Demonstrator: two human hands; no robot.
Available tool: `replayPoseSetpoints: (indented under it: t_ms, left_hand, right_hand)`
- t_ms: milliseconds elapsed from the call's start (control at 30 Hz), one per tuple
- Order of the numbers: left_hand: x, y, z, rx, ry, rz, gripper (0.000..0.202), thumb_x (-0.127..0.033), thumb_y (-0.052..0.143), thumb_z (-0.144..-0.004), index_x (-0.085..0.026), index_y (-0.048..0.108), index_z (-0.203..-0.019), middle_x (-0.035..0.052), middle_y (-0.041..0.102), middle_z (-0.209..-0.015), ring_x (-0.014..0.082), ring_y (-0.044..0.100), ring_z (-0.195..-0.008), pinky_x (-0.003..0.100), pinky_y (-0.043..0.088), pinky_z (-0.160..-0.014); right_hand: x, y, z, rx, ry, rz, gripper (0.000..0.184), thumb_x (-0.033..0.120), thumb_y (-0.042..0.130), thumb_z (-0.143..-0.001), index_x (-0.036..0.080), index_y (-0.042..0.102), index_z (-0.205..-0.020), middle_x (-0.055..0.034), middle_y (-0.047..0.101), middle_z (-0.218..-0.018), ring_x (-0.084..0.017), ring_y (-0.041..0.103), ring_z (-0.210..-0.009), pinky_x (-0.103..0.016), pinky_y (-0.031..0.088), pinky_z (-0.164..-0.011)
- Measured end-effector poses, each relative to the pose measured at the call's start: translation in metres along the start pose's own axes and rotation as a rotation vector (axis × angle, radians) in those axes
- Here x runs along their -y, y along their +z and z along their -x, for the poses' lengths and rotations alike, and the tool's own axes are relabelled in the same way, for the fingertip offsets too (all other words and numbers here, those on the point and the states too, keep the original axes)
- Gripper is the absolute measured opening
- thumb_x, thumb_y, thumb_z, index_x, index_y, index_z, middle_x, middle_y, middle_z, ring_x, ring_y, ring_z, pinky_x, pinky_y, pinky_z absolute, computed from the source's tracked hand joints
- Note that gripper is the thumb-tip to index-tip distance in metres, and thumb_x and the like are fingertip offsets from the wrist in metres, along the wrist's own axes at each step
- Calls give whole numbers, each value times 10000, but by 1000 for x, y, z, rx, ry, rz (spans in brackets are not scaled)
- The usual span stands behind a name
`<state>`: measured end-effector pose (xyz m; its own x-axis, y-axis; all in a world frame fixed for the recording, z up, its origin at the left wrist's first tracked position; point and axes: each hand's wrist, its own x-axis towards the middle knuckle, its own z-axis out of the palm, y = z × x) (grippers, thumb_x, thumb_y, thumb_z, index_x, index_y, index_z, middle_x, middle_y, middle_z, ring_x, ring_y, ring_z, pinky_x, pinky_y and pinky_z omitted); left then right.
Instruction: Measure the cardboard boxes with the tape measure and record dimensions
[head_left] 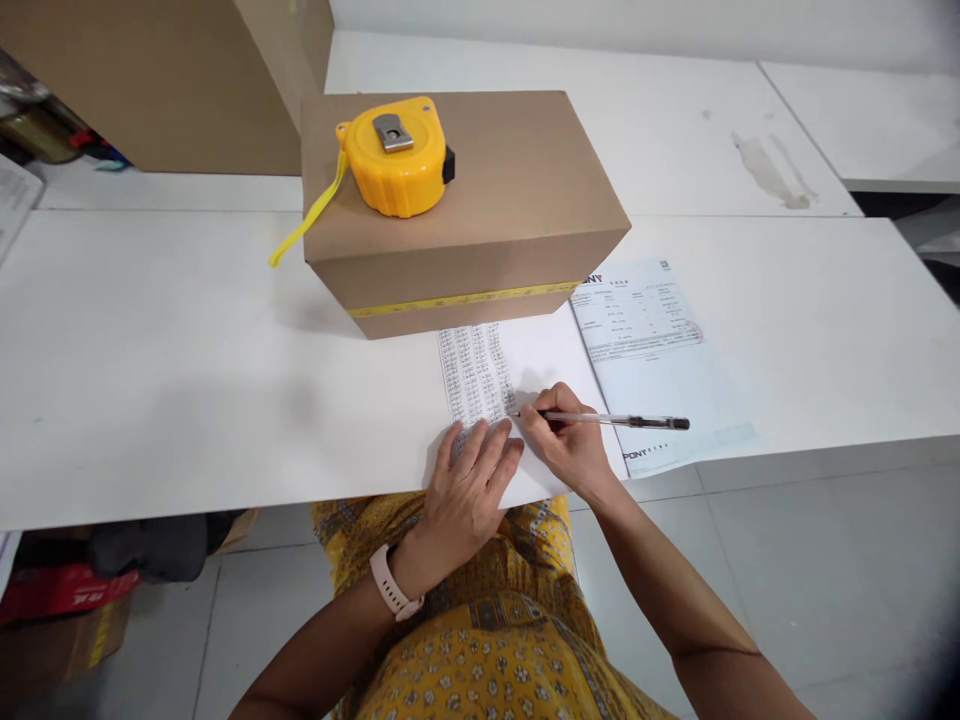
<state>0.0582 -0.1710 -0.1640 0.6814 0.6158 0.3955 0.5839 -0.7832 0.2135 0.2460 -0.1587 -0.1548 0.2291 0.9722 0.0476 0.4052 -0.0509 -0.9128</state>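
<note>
Table (150, 380): white, spans the whole view, near edge at my lap.

Carton (172, 80): big, brown, at 11 o'clock on the far side, partly cut off by the frame.

Box (517, 190): smaller, brown, closed, at 12 o'clock from my hands. Its near bottom edge sits on the top of the sheet.

Form (652, 370): printed page at 2 o'clock from my right hand, lying flat and skewed, its left edge tucked under the sheet.

Sheet (540, 370): white, columns of small print down its left part, directly under both hands, near edge hanging just over the table edge.

Tape measure (397, 155): yellow case lying on the box top, left of centre. Its strap (311, 215) hangs off at 8 o'clock. The blade (465, 298) runs along the box's front face.

Left hand (469, 490): open, palm down, fingers spread flat on the sheet at the foot of the columns. Holds nothing.

Right hand (570, 445): closed around the pen, just beside the left at 3 o'clock.

Pen (622, 421): clear barrel, dark cap end pointing to 3 o'clock, tip touching the sheet at the columns' right edge.

Watch (391, 585): pale band, left wrist.
</note>
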Motion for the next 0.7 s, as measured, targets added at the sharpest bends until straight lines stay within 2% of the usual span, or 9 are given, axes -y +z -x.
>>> replayPoseSetpoints:
  t_ms: [167,300,433,600,700]
  left_hand:
    - [0,1,1,3,-3,4,432,-268,494,-988,-98,605,-1369,142,630,-1453,319,504,-1353,533,282,-1215]
    - [0,0,1,9,-5,6,429,-237,496,-979,-105,601,-1374,138,618,-1469,317,499,-1362,534,284,-1216]
    - [-1,1,1,8,-18,4,415,-254,498,-989,-119,612,-1365,140,623,-1462,310,509,-1356,528,302,-1211]
    - [-1,3,1,-8,-18,-8,416,-318,516,-1002,-123,623,-1354,139,629,-1454,316,517,-1346,535,316,-1203]
    - [-1,3,1,-15,-13,-11,432,-340,538,-999,-117,619,-1360,143,636,-1442,319,517,-1343,539,325,-1199]
  right_hand:
    - [4,1,0,-4,5,-26,275,346,633,-927,241,462,-740,62,449,-595,-98,366,-513,-265,308,-494]
    - [12,-5,-4,-34,35,-138,263,359,648,-904,243,477,-742,51,473,-628,-107,401,-546,-259,330,-505]
    - [13,-11,-10,43,68,-185,257,433,656,-902,242,524,-792,45,500,-630,-114,430,-552,-258,355,-503]
    - [7,-7,-15,20,-8,-106,285,356,657,-875,244,451,-713,72,398,-565,-101,364,-516,-254,301,-489]
    - [7,-5,-16,41,-47,-86,262,318,642,-866,247,443,-711,75,385,-560,-101,360,-508,-257,287,-487]
